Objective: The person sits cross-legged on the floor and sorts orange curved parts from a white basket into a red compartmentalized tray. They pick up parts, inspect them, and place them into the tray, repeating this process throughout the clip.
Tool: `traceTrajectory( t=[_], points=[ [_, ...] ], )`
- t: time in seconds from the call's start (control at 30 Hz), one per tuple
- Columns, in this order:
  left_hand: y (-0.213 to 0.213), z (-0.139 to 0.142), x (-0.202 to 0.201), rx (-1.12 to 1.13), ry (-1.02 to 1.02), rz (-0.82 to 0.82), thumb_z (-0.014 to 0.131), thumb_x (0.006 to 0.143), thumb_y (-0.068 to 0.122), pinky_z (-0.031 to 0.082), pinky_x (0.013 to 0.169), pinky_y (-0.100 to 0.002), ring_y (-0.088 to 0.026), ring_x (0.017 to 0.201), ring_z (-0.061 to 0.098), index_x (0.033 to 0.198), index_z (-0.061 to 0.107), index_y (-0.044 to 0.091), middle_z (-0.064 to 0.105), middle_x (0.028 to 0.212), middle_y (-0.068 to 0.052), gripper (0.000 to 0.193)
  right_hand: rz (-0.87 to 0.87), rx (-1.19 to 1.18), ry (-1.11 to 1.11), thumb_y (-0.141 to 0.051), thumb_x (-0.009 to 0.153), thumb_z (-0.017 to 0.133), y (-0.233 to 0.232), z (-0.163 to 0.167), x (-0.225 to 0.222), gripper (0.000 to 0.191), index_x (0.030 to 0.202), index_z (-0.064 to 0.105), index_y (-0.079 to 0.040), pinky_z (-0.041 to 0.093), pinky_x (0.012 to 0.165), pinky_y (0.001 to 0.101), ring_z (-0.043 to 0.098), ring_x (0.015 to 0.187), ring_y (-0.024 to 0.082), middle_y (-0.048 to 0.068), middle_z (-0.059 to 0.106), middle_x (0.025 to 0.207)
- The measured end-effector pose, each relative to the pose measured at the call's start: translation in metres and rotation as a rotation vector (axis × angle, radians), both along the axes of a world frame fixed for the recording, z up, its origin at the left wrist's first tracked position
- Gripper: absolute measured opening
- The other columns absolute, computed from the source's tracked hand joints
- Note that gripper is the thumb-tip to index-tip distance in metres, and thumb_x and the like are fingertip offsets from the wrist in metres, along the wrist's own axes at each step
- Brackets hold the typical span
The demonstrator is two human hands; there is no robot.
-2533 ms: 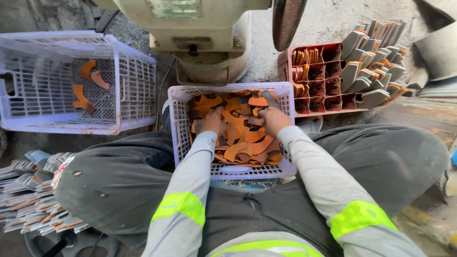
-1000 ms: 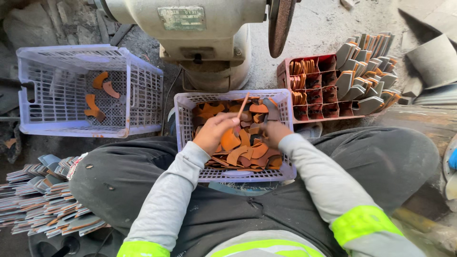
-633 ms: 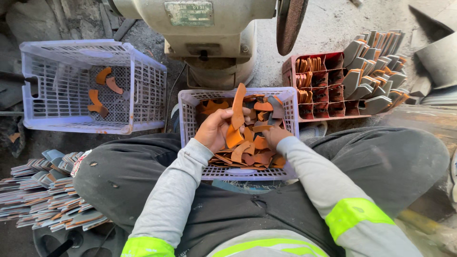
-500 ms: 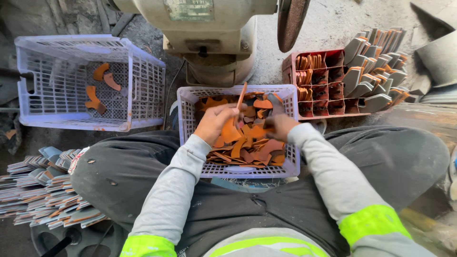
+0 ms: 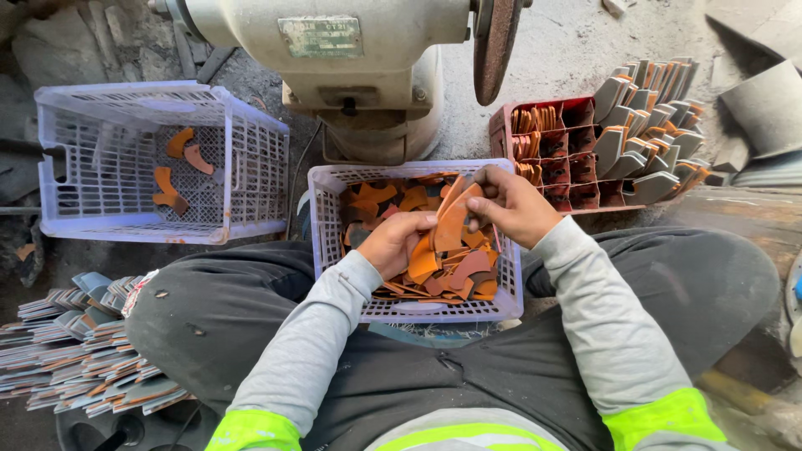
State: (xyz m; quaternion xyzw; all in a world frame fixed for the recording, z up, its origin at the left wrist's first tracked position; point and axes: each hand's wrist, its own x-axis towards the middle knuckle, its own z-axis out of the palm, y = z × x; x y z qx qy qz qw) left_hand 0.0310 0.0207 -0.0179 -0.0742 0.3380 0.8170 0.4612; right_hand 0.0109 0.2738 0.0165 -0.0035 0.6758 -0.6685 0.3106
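The left hand is lying low in the small white basket on the lap, fingers curled around the lower edges of a fan of curved orange-brown pieces. Just right of it and a little higher, the right hand is pinching the top of that same fan, thumb and fingertips closed on it. Half a second ago both hands were spread apart and pressed down among the loose pieces; now they are drawn together with the fan raised upright above the heap.

Beyond the right hand, a red divided tray is holding more pieces on edge, with grey ones fanning off its far side. Far left of the left hand, a larger white basket is holding a few orange pieces. Directly beyond both hands a grinder is standing, its top cut off by the frame, its wheel only partly showing. How many pieces the fan holds is hard to tell.
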Motion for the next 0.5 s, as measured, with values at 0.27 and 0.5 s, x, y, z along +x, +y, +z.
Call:
traceTrajectory(
  t=[0.27,0.5],
  points=[
    [0.004,0.011,-0.006,-0.146,0.159,0.033,0.061,0.1,0.027,0.053,0.1,-0.035,-0.022,0.111,0.069,0.131,0.067,-0.005,0.074,0.121,-0.017,0.045,-0.254,0.326,0.225,-0.015,0.09,0.071,-0.025,0.007,-0.004,0.043,0.123,0.047,0.001,0.058,0.055,0.0309,0.071,0.08,0.013,0.008,0.07,0.097],
    [0.021,0.018,-0.003,-1.092,0.89,0.078,0.083,0.081,0.036,0.056,0.085,-0.037,-0.027,0.095,0.073,0.114,0.073,-0.001,0.075,0.106,-0.016,0.05,-0.192,-0.091,-0.168,-0.029,0.102,0.052,-0.036,-0.013,0.004,0.04,0.126,0.059,0.002,0.066,0.073,0.031,0.074,0.087,0.011,0.003,0.071,0.105]
  ],
)
